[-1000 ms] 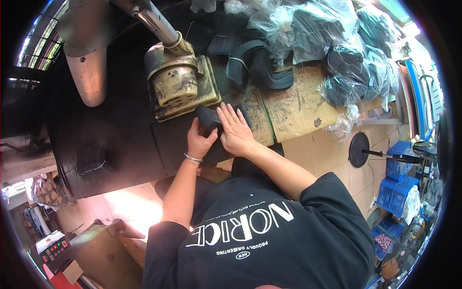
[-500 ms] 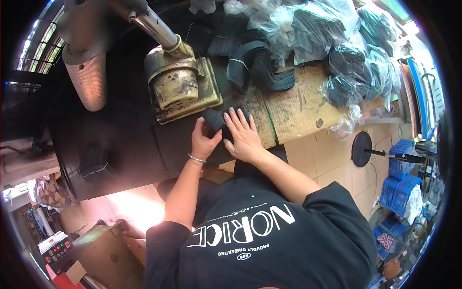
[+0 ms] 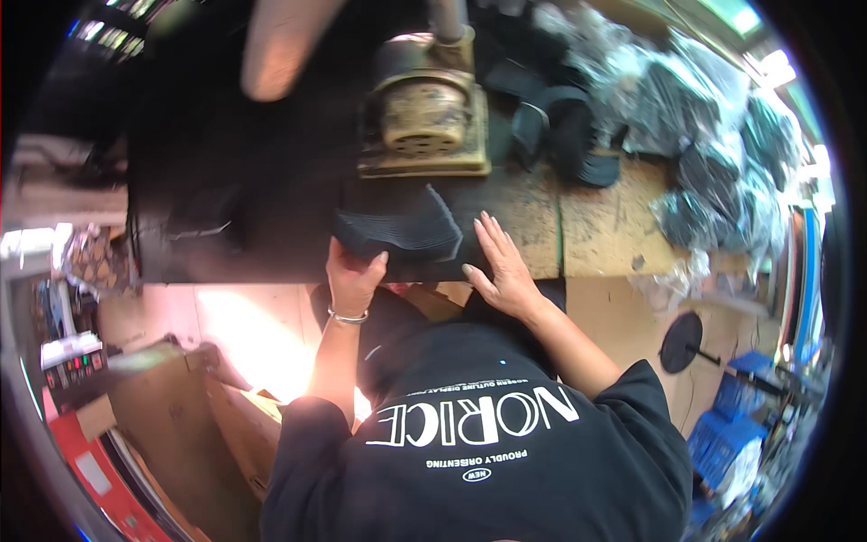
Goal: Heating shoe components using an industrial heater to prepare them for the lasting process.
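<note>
At the near edge of the dark workbench [image 3: 293, 203], I see the left hand [image 3: 355, 278] gripping the lower left of a bent stack of thin black sheets [image 3: 397, 237], in front of the grimy yellow machine head [image 3: 424, 126]. The right hand [image 3: 506, 275] has just come off the stack and stands free beside its right end, fingers extended, so the left alone steadies it. I can't tell whether the right touches the bench.
</note>
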A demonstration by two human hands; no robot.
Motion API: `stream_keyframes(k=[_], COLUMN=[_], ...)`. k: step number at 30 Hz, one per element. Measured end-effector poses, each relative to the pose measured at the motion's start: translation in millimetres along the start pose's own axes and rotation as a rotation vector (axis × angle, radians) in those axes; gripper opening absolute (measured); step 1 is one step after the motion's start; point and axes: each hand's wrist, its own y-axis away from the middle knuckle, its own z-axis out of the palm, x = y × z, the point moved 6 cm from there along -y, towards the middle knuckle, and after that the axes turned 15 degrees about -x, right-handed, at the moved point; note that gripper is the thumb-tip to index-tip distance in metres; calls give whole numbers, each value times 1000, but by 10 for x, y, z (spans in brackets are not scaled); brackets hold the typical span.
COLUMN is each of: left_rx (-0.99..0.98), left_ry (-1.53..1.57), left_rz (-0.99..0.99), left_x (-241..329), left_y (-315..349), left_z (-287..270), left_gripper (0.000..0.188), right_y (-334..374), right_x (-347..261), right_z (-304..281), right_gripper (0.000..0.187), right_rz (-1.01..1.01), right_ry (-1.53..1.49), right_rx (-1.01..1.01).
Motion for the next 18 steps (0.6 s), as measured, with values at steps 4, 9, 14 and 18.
stream_keyframes(k=[4, 9, 14, 18], left_rx=[146, 326, 319, 255], left_ry=[-185, -316, -190, -56], left_rz=[123, 209, 360, 479], left_x=[552, 804, 912, 1001], left_y=[-17, -414, -1028, -1404], left_z=[-672, -1383, -1451, -1300], left_gripper=[56, 38, 41, 42], right_y=[-329, -511, -467, -487], right_x=[-144, -174, -202, -225], right_z=[241, 467, 507, 503], right_gripper=[68, 60, 57, 56], right_rz=[-118, -217, -206, -197], right_ry=[95, 431, 492, 509], right_rx=[-141, -119, -121, -129])
